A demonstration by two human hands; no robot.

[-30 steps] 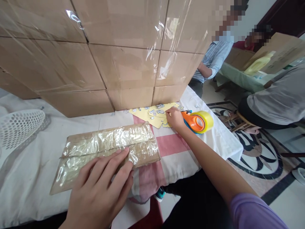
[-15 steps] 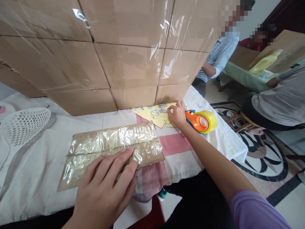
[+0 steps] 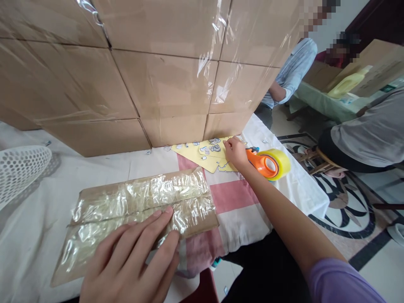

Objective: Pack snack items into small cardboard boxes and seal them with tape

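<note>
My left hand (image 3: 132, 261) lies flat, fingers spread, on a flat cardboard package (image 3: 139, 198) wrapped in crinkled clear tape, at the near edge of the table. My right hand (image 3: 236, 152) is stretched out to the far right, fingertips pinched on a yellow sticker sheet (image 3: 198, 155) that lies at the foot of the stacked boxes. An orange tape dispenser with a yellow-tinted roll (image 3: 271, 164) sits just to the right of that hand, touching it or nearly so.
A wall of taped cardboard boxes (image 3: 164, 84) fills the back of the table. A white perforated basket (image 3: 19, 168) sits at the left. The white and pink cloth (image 3: 240, 210) hangs over the right edge. Two people sit beyond, one in light blue (image 3: 293, 71), one in grey (image 3: 366, 134).
My right hand has shifted slightly along the yellow sheet toward the dispenser. My left hand stays pressed on the package; the view has moved a little.
</note>
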